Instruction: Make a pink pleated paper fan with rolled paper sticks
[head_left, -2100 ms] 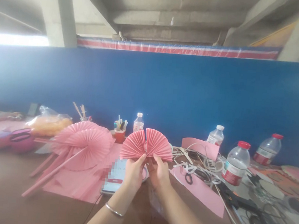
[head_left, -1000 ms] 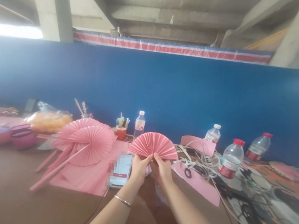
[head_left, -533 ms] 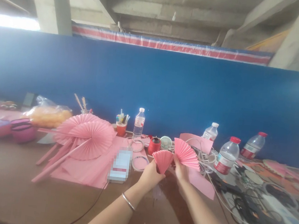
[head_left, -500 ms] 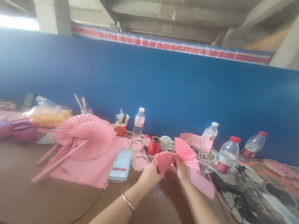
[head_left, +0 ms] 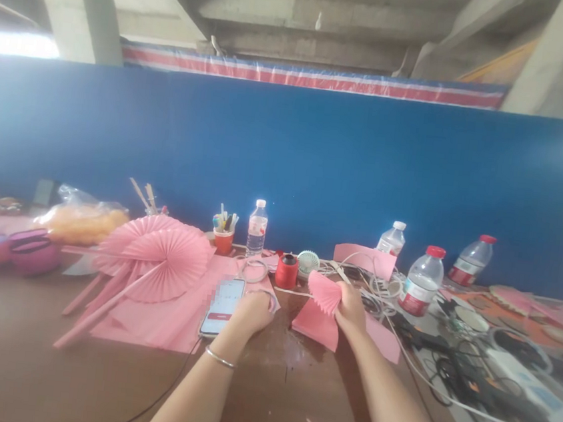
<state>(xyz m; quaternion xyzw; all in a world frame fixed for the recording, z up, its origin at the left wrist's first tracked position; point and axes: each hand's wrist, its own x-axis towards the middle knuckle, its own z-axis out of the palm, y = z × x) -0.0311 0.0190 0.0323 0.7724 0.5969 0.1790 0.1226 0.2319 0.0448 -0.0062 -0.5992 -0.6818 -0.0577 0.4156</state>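
1. Pleated pink paper (head_left: 324,293): right of centre in the frame, one part fanned, a flatter part below it. Cannot tell whether the lower part touches the surface (head_left: 273,385).
2. Right hand (head_left: 351,309): fingers clamped on the paper's right edge.
3. Left hand (head_left: 253,310): well apart from the right, near centre, fingers curled at a pale ring (head_left: 273,297); grip unclear.
4. Step in hand (judged): right keeps pleats gathered, left takes the ring.
5. Next move calls for (judged): secure finger hold on the ring; steady pinch, lest pleats spring open.
6. Nearby: red spool (head_left: 286,273) beyond, between the hands; phone (head_left: 224,306) just left; pink fans (head_left: 165,262) left of centre.
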